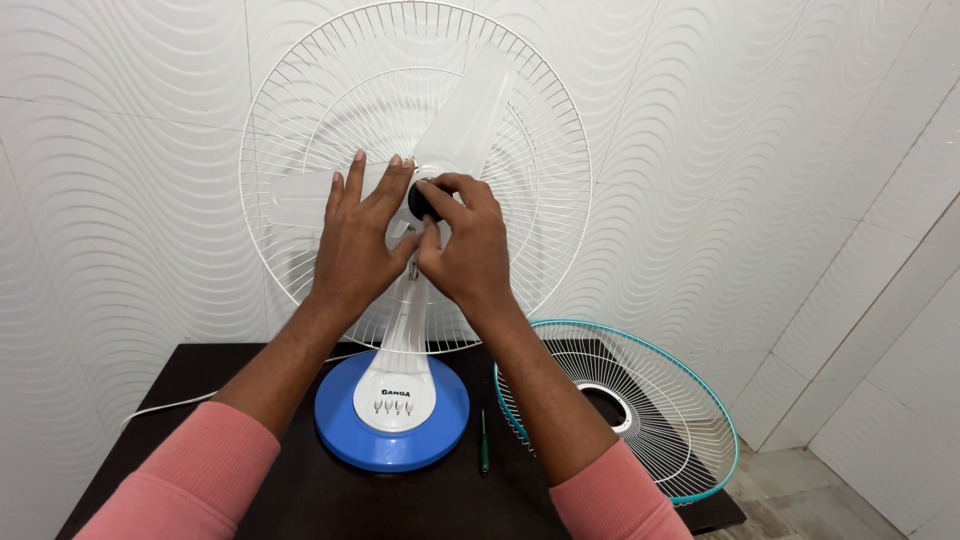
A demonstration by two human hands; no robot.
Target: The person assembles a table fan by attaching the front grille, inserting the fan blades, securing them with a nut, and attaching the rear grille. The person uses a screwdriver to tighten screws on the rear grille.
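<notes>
Head camera looked down on a dark table (300,500) against a white wavy-tiled wall (760,150). At far left a white cord (165,407) trailed off the table. The left hand (357,240) lay spread flat, fingers splayed, against a translucent fan blade (470,110), steadying it. The right hand (468,245) pinched the black hub cap (420,203) at the centre; whether it was fully seated I could not tell. Behind stood the white rear guard (290,120), already mounted above the blue base (340,430). A green screwdriver (484,442) lay beside the base. Rightmost, the teal-rimmed front guard (700,420) rested unmounted, holding nothing.
</notes>
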